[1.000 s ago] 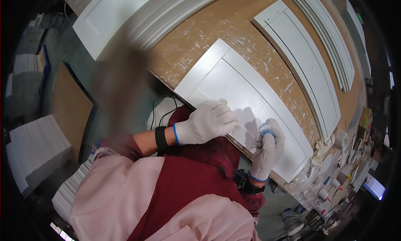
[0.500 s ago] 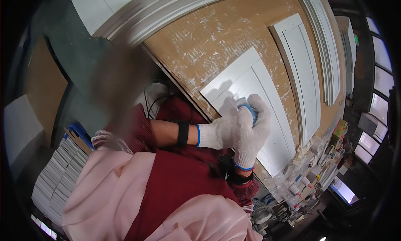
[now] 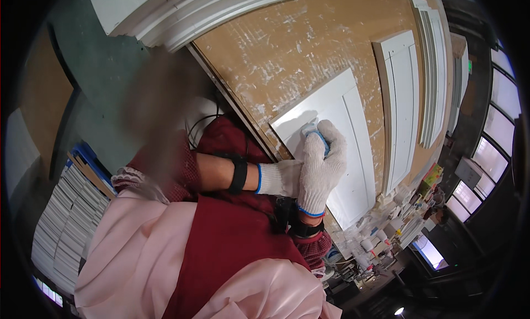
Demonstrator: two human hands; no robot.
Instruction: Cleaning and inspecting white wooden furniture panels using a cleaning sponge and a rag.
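Both of my hands wear white knitted gloves with blue cuffs. My right hand [image 3: 323,167] is closed, thumb and fingers curled round a small light-blue thing [image 3: 325,144] whose kind I cannot make out. My left hand [image 3: 280,177] reaches in from the left beside it, and its fingers are hidden behind the right hand. Beneath the hands lies a white panel [image 3: 345,202] with a raised frame and a recessed middle, resting on the brown bench top [image 3: 265,59] near its front edge.
A second white framed panel [image 3: 400,109] lies farther right, with stacked white panels [image 3: 433,70] beyond it. Long white mouldings [image 3: 215,15] line the far-left side. Bottles and clutter [image 3: 375,244] crowd the right end. A stack of white boards [image 3: 66,225] stands at left.
The view has shifted a little. Both hands, still close together, have moved slightly left and toward me relative to the panel. The light-blue thing stays in the right hand.
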